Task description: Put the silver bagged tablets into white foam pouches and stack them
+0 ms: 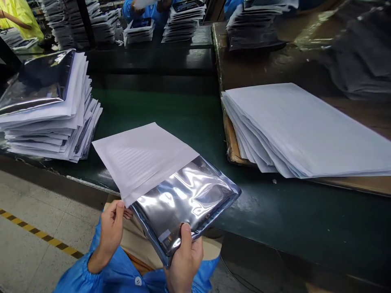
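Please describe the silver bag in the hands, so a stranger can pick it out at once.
Above the dark green belt, find the left hand and right hand. Between them is a shiny silver bag, alone held up, a white sheet covering one end.

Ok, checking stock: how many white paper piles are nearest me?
2: the left pile on the green belt; the right pile on brown cardboard.

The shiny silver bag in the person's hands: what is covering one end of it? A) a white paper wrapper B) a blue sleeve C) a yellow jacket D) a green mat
A: the white paper wrapper covers the far end of the shiny silver bag, held by the left hand and right hand.
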`<state>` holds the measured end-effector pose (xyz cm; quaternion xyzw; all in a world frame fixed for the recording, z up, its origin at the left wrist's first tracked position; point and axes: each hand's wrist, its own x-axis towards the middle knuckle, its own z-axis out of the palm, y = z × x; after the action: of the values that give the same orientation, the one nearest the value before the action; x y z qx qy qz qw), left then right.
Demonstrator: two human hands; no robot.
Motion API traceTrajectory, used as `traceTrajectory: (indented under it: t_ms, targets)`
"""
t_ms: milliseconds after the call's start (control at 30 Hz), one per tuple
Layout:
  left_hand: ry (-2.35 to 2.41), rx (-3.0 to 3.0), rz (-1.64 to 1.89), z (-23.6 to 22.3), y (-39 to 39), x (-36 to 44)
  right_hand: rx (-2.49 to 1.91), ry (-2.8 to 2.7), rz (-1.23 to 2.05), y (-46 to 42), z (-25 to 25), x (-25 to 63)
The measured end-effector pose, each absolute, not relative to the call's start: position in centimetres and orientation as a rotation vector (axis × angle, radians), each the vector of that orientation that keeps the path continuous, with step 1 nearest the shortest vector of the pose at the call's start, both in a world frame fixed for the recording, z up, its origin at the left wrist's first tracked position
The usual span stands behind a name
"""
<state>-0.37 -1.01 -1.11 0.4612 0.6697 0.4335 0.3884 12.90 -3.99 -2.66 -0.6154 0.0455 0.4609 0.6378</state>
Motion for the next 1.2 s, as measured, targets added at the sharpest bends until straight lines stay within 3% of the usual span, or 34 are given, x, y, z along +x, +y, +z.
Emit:
traceTrajectory:
  t_ms: [267,567,800,967,1100,1200]
  targets:
    - [1.431,0.669,1.327,-1.0,-0.6,-1.3,-1.391,-0.019,1.115,-5.3,-3.8,12.5]
    - [1.364,0.194,1.297,-0.3,-2.5,1.2,-1.537,-0.189,1.037,-7.5,-3.8,11.6]
    - [1.559,0.018,1.186,0.3,-3.4,-6.2,-1.393,-0.995,1.580,-12.9,-7.8,16.8]
    - [1.596,0.154,0.964,-1.6,-7.0,-14.6,-1.557,-0.501,1.405,-11.1,-8.6,21.4]
    - [1.485,0.234,0.655,-4.0,-8.1,-16.2,-1.274,-0.328,1.661,-7.8,-8.2,19.2]
    - [1.483,0.236,0.635,-5.6,-8.1,-15.6,-1.214,-0.383,1.791,-6.9,-8.4,16.7]
